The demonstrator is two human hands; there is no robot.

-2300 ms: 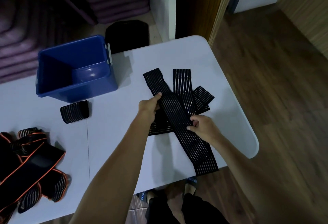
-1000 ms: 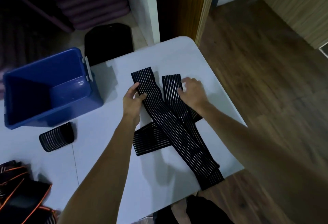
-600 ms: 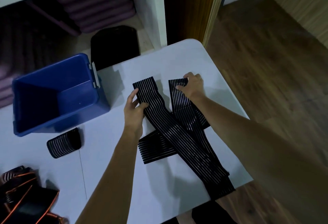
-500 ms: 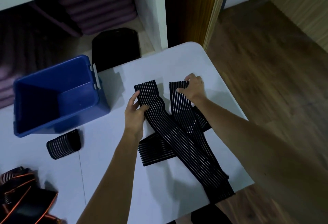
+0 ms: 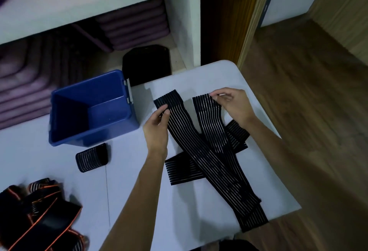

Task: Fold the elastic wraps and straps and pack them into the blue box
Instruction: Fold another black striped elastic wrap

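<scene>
Standing open on the white table (image 5: 199, 201), the blue box (image 5: 69, 131) shows only its bare floor and walls; nothing lies in it. A folded wrap (image 5: 92, 157) sits on the table just in front of it, outside. The loose wraps (image 5: 211, 151) lie crossed on the right half of the table, their near ends reaching the table's front edge. The left hand (image 5: 156, 129) pinches the left edge of the left wrap near its far end, thumb on top. The right hand (image 5: 233, 104) pinches the far corner of the right wrap between fingertips and thumb. The two hands are apart, one on each wrap end.

Against half a second earlier, both hands hold the same ends as before, and the right fingers have lifted into a finer pinch at the corner. The wraps, box and folded wrap lie as they did.

A heap of orange-trimmed straps (image 5: 35, 217) rests at the table's near left corner, well apart from the box. Behind the table a black pad (image 5: 147, 63) leans by a white shelf (image 5: 79, 5) holding purple mats (image 5: 133, 25). Wooden floor (image 5: 308, 91) lies to the right. Between the box and the wraps the table is bare.
</scene>
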